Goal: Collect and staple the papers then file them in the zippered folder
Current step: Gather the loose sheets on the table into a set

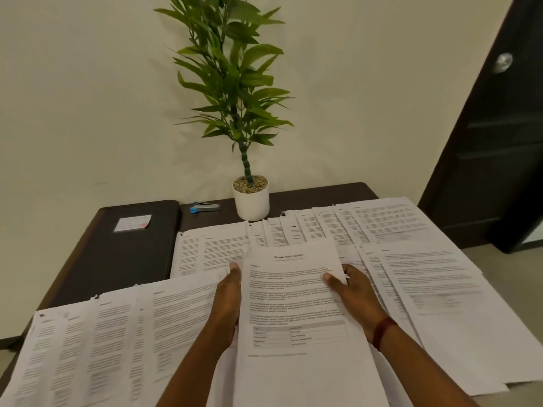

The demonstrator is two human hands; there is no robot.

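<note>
Lays the right thumb [332, 279] flat on the top sheet of the stack of papers [296, 312], near its right edge, and curls the other fingers [351, 271] of the right hand [355, 298] round that edge. Clamps the opposite side with the left hand [227, 298]: thumb along the left edge, palm against it, remaining fingers out of sight beneath. Holds the stack between both hands, over the middle of the table [323, 192], above the spread sheets. Wears a dark red band [383, 333] on the right wrist.

On the top sheet: smooth white paper, a bold centred heading, blocks of grey print too blurred to read, and a small ruled chart near the bottom.

All round the stack, loose papers [426, 289] of the same white stock, fanned in overlapping rows across most of the dark brown tabletop.

At the far left, flat and closed, the zippered folder [132, 259]: black, matte, round-cornered, with a pale label [132, 223] on its cover. Cannot tell what lies inside.

Just right of the folder's far corner, on bare table, the stapler [204, 207], blue and silver. Next to that, a white cylindrical pot [251, 204] filled with pebbles, holding a leafy green plant [232, 83]. Behind, a cream wall [88, 98] and a dark door [499, 157] with a round metal knob [504, 62].
</note>
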